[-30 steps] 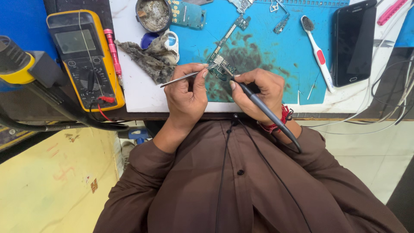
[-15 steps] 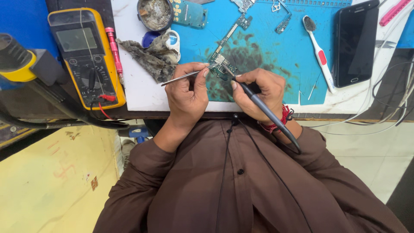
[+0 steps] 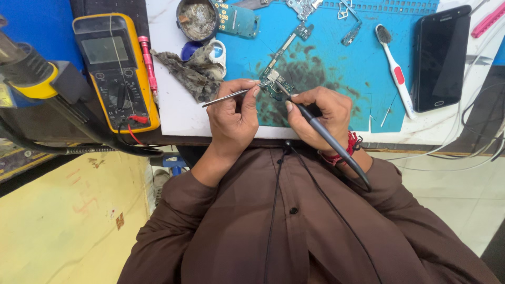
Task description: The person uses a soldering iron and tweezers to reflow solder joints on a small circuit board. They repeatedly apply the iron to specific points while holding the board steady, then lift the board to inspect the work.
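A small circuit board (image 3: 273, 83) lies on the stained blue work mat (image 3: 336, 63) near the front edge of the white tabletop (image 3: 173, 113), and both hands meet over it. The left hand (image 3: 234, 113) has its grip pinched together on thin metal tweezers (image 3: 231, 95), whose tips point toward 3 o'clock onto the board. The right hand (image 3: 315, 113) has its grip clamped round a dark soldering iron (image 3: 321, 134), tip on the board, handle running back toward 5 o'clock over a red wrist thread (image 3: 350, 147). At 10 o'clock from the hands a yellow multimeter (image 3: 115, 68) with a grey screen lies flat, a pink pen-shaped tool (image 3: 147, 60) along its right side. A grimy rag (image 3: 187, 71) sits just beside the left hand at 11 o'clock, partly covering a small blue and white tub (image 3: 213, 52); beyond it is a round tin of residue (image 3: 197, 18) and a green board (image 3: 236, 20). At 2 o'clock a white toothbrush (image 3: 394, 71) with a red patch lies on the mat, and a black phone (image 3: 441, 55) rests screen-up past it. Loose white cables (image 3: 473, 152) trail off the tabletop's right edge. A yellow-banded hot-air handle (image 3: 26, 68) crowds the far left. Bare mat lies open between the right hand and the toothbrush.
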